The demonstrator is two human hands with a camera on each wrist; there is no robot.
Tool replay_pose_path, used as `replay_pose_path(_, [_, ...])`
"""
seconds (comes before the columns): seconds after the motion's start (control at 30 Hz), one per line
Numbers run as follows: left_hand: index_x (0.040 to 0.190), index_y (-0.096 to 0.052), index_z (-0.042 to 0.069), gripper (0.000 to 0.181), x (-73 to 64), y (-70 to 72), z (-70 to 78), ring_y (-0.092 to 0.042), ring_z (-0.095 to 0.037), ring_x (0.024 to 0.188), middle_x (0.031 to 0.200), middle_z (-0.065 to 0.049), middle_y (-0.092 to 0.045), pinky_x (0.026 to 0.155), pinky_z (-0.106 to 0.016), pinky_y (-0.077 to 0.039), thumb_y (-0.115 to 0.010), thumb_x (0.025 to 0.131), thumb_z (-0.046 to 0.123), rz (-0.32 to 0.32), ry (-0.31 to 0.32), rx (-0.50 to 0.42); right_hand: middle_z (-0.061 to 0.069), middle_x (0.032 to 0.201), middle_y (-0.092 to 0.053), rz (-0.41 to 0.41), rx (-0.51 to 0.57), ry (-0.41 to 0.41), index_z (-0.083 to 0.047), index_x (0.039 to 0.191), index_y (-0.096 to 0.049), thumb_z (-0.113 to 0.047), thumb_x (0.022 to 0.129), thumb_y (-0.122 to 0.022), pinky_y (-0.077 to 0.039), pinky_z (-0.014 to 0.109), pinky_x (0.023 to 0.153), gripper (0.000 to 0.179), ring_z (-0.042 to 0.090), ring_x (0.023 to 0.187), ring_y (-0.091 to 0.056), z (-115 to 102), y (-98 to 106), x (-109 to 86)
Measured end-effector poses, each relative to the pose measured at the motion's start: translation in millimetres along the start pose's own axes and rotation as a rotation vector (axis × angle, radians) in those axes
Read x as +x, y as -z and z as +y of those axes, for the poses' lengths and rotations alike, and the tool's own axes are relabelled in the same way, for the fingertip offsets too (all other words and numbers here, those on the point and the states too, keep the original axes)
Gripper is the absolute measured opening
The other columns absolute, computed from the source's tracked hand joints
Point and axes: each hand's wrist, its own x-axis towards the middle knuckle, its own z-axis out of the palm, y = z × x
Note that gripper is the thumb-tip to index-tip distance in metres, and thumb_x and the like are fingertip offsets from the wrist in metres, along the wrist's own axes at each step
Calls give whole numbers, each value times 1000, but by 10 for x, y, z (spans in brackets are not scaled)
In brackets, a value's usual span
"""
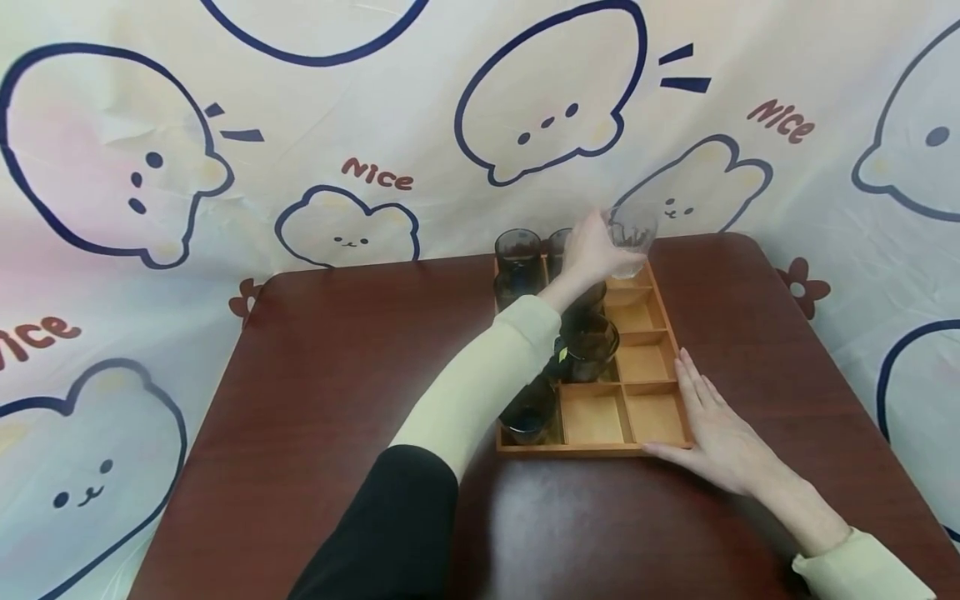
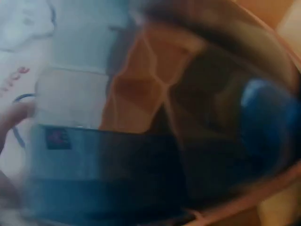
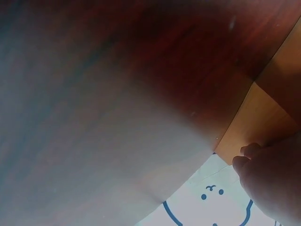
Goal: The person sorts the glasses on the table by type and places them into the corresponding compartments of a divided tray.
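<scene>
My left hand point(image 1: 590, 250) grips a clear glass point(image 1: 633, 233) over the back right corner of a divided wooden tray point(image 1: 592, 450). Dark tinted glasses stand in the tray's left and middle compartments, among them one near glass point(image 1: 529, 412) and one middle glass point(image 1: 592, 346). In the left wrist view a large dark glass point(image 2: 211, 117) fills most of the picture, blurred, with fingers point(image 2: 16, 115) at the left edge. My right hand point(image 1: 723, 442) rests against the tray's near right corner, fingers straight along its side and thumb at the front edge.
A reddish-brown table point(image 1: 360, 400) lies under the tray. Behind it hangs a pale cloth point(image 1: 450, 100) printed with cartoon bears. Two near compartments and several along the tray's right column show bare wood.
</scene>
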Motion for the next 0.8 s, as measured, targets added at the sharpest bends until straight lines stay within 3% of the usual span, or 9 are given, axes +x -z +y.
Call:
replay_pose_path(0.23, [161, -49, 19, 93, -199, 33, 66, -56, -14, 147, 156, 6, -64, 135, -37, -31, -85, 88, 65, 37, -82, 374, 17, 187, 7, 40, -14, 33, -3, 175, 4, -64, 94, -80, 13, 12, 129, 132, 37, 174, -7, 10, -25, 1])
replay_pose_path(0.53, [162, -48, 18, 96, -261, -62, 43, -55, -14, 147, 156, 6, -64, 137, -38, -28, -81, 89, 71, 23, -90, 465, 19, 186, 3, 62, -25, 53, -1, 175, 1, -63, 92, -82, 12, 8, 126, 133, 39, 173, -12, 26, -42, -61])
replay_pose_path(0.8, [158, -51, 19, 94, -217, -67, 40, -50, -16, 148, 156, 4, -62, 132, -39, -33, -75, 89, 78, 24, -118, 621, 17, 187, 5, 45, 3, 21, -4, 176, 4, -64, 92, -81, 9, 18, 135, 134, 41, 172, -13, 23, -19, -19])
